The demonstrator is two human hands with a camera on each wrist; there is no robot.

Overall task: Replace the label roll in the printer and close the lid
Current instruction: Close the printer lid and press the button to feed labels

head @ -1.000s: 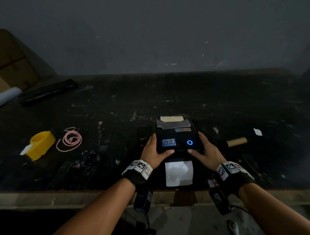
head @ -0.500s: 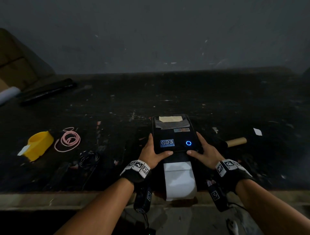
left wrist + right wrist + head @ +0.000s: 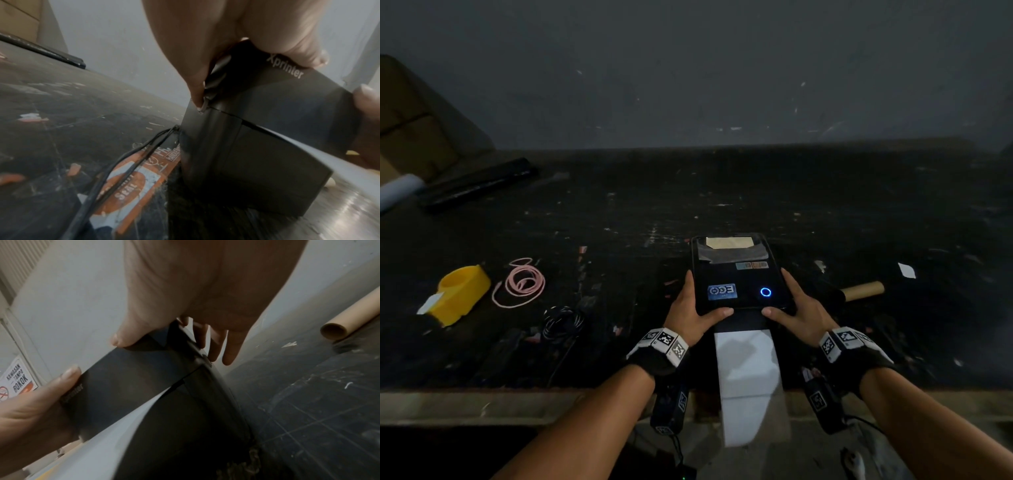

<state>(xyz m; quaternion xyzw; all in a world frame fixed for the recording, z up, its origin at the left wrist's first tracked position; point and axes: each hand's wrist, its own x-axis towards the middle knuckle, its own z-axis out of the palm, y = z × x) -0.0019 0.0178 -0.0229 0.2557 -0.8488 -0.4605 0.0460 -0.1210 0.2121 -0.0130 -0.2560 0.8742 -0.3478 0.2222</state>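
Between both hands, at the near edge of the desk (image 3: pixel 859 212), sits the printer (image 3: pixel 736 274). The left hand (image 3: pixel 690 313) and right hand (image 3: pixel 799 310) clasp its lid from either side, thumbs curled over the front edge. White label paper (image 3: pixel 748 377) hangs from the slot beneath. The closing step appears under way; next likely comes a firm, even press until the lid latches.

Both flanks of the printer (image 3: pixel 736 274) are taken by the left hand (image 3: pixel 690 317) and right hand (image 3: pixel 803 313). A paper strip (image 3: pixel 748 380) fills its near side. The cardboard tube (image 3: pixel 863 291) lies near on the right, a black cable coil (image 3: pixel 563 323) on the left; the table (image 3: pixel 825 212) beyond lies open.
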